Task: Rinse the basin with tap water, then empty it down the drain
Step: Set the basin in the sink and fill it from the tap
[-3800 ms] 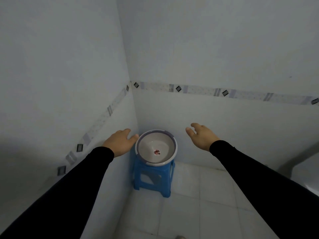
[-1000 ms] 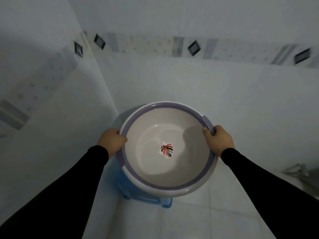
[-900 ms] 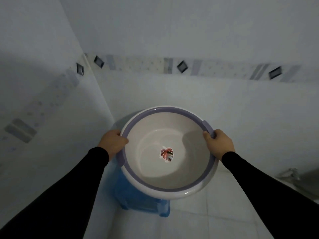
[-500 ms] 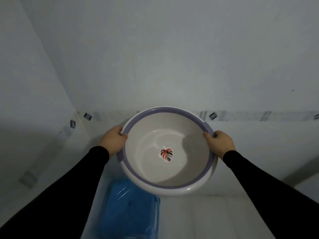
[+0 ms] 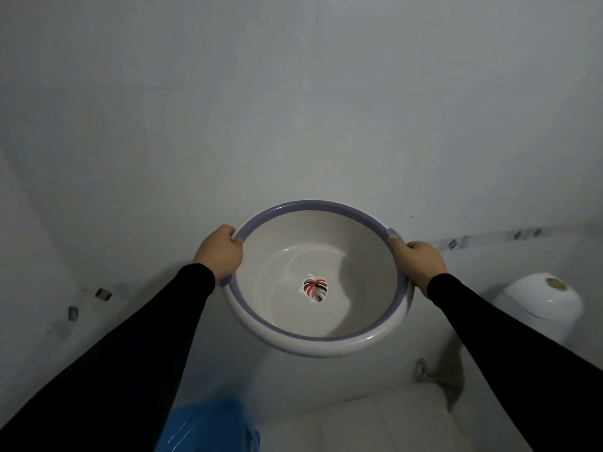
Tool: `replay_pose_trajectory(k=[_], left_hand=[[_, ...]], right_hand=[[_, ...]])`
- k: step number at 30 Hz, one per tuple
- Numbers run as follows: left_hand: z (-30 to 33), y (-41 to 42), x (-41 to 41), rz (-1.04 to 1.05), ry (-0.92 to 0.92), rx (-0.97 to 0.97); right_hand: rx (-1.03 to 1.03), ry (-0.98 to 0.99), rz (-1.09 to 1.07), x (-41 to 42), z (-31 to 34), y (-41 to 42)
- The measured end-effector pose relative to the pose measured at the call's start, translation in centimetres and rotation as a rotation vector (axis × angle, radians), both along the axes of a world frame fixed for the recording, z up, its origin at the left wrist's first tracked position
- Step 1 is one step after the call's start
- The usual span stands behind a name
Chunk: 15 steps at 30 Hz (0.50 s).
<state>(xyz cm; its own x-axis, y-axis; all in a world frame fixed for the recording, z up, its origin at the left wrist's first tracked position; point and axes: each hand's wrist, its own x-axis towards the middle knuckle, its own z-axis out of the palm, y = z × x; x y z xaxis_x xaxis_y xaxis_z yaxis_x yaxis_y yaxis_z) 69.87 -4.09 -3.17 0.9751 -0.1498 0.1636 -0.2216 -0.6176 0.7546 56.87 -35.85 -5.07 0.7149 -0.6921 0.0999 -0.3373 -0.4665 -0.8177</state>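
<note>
Above blue stool [image 5: 208, 425]: both hands' grip curled round basin [image 5: 329, 344] rim; leaf decal [image 5: 314, 289], seemingly wordless.

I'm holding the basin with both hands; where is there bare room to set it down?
The blue stool top, lower left under the left hand, shows bare. The pale floor between stool and toilet also looks free. It is tighter on the right, near the toilet and the metal valve. The right hand grips the basin.
</note>
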Motion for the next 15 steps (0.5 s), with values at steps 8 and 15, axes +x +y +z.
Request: replay_pose_trajectory(k=[8,15], left_hand=[[4.1,-6.8,-3.6,-0.242,-0.062,-0.019],[5.7,-14.8,-9.2,-0.391,-0.007,-0.059]], right_hand=[[0.104,-0.037,-0.244,-10.6,4.3,-3.3],[0.134,-0.083,-0.498,-21.7,5.2,-5.6]])
